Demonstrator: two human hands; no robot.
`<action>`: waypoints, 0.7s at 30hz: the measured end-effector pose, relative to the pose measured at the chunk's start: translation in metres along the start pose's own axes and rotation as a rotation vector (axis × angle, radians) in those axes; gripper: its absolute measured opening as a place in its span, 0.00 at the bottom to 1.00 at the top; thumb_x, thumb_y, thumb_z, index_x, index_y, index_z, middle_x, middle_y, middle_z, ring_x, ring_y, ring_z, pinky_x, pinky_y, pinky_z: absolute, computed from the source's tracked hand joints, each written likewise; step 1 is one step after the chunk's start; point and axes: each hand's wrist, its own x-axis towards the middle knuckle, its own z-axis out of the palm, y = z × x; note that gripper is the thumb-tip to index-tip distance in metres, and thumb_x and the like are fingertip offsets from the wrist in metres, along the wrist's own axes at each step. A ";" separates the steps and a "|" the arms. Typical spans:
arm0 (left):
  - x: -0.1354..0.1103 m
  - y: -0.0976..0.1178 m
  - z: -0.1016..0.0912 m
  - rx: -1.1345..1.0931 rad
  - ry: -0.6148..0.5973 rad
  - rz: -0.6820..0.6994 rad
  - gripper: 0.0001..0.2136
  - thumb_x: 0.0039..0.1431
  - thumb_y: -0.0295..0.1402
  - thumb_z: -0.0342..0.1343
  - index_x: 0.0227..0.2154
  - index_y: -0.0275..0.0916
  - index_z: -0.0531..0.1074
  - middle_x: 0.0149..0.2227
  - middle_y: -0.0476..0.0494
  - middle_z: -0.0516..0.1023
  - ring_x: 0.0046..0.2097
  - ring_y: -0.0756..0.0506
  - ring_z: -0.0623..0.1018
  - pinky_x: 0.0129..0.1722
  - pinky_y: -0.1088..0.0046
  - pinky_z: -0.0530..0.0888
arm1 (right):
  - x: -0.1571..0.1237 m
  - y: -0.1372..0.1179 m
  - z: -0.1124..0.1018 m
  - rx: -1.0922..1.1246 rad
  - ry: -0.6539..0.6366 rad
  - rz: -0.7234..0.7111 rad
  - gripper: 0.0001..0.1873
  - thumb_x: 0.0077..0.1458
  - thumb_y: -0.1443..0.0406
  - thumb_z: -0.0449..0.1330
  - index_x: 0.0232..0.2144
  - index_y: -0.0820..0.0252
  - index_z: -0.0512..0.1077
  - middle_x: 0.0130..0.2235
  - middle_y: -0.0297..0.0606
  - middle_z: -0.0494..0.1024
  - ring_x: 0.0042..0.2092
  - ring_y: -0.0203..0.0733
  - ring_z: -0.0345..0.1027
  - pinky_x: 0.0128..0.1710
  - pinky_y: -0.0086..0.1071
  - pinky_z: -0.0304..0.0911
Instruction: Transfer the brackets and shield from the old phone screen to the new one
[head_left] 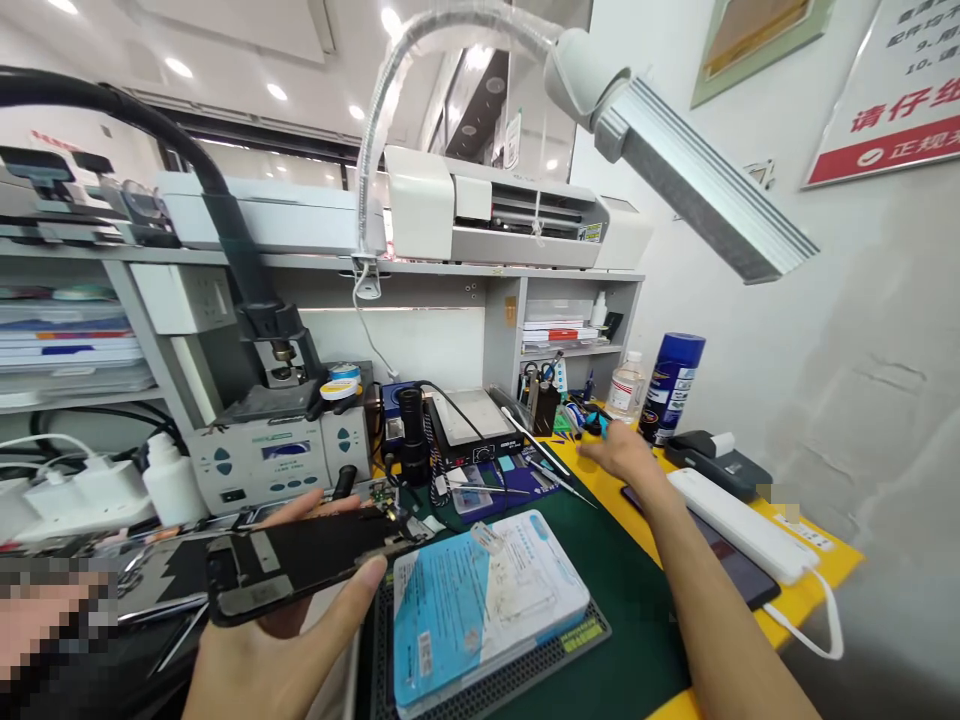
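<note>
My left hand point(300, 650) grips a phone screen point(307, 560) with its dark back side facing up, the thumb along the near edge and the fingers behind. Small metal parts and flex cable show at its right end. At the back right, my right hand point(626, 455) reaches out with its fingers drawn together at a small black-and-blue object point(596, 424); what lies inside the fingers is hidden. Between my hands, a blue-and-white box point(487, 600) rests on a dark perforated pad point(585, 645) over the green mat point(622, 600).
A tablet-like dark device point(731, 560) lies beneath a white power strip point(742, 520) at right. Behind stand a blue spray can point(670, 390), a clear bottle point(624, 388), and a grey soldering station point(277, 465). A lamp point(705, 170) hangs overhead. Tweezers point(566, 480) lie mid-table.
</note>
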 end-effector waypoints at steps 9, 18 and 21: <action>-0.007 -0.006 -0.004 0.045 -0.009 0.101 0.33 0.44 0.52 0.65 0.54 0.48 0.67 0.51 0.40 0.79 0.54 0.33 0.77 0.60 0.49 0.70 | -0.074 -0.053 0.008 0.131 -0.525 -0.733 0.23 0.48 0.49 0.68 0.40 0.58 0.82 0.43 0.39 0.81 0.42 0.47 0.74 0.38 0.32 0.65; -0.009 -0.007 -0.007 0.181 -0.011 0.281 0.31 0.51 0.50 0.61 0.55 0.42 0.63 0.50 0.37 0.78 0.54 0.35 0.77 0.62 0.50 0.65 | -0.073 -0.056 0.044 0.166 -0.458 -0.843 0.12 0.51 0.59 0.66 0.37 0.57 0.82 0.42 0.41 0.78 0.44 0.50 0.71 0.42 0.36 0.62; -0.010 -0.007 -0.005 0.145 -0.003 0.299 0.31 0.52 0.50 0.61 0.55 0.42 0.63 0.50 0.36 0.78 0.54 0.36 0.77 0.58 0.53 0.71 | -0.081 -0.063 0.043 0.225 -0.408 -0.838 0.07 0.55 0.62 0.64 0.32 0.57 0.81 0.38 0.37 0.80 0.40 0.45 0.72 0.38 0.33 0.62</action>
